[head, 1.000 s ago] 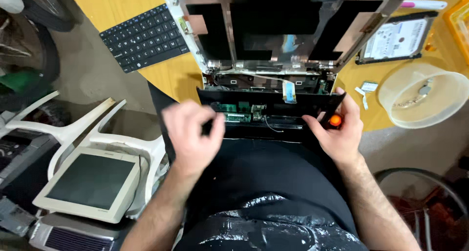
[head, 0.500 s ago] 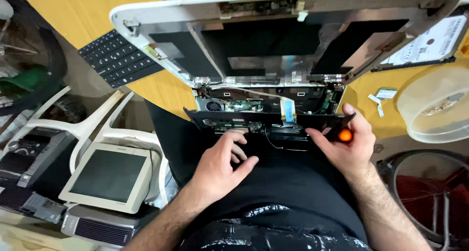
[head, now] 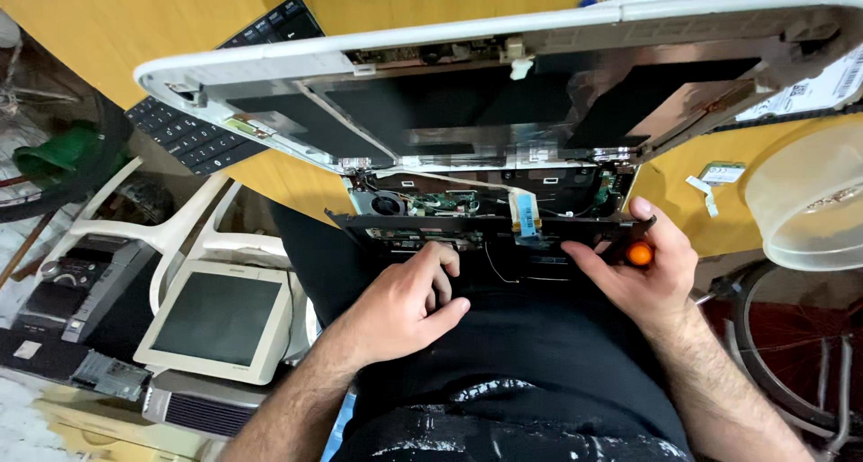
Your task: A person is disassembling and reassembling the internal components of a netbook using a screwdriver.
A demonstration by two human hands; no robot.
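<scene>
An opened laptop [head: 467,120] with its white top cover lifted rests against my lap and the yellow desk edge. Its black base [head: 503,233] shows a fan, a circuit board and a blue-ended ribbon cable [head: 523,212]. My left hand [head: 404,305] lies on the near edge of the base, fingers curled on it. My right hand [head: 643,273] grips a screwdriver with an orange-tipped handle [head: 639,253] and its fingers touch the right side of the base.
A black keyboard [head: 207,111] lies on the yellow desk [head: 117,31] at upper left. A translucent plastic tub [head: 809,210] stands at right. A white monitor [head: 220,318] and other electronics sit on the floor at left. A bicycle wheel [head: 791,354] is at lower right.
The view has moved closer and the laptop cover fills more of the picture. My left hand came down from mid-air onto the near edge of the base. My right hand keeps the screwdriver.
</scene>
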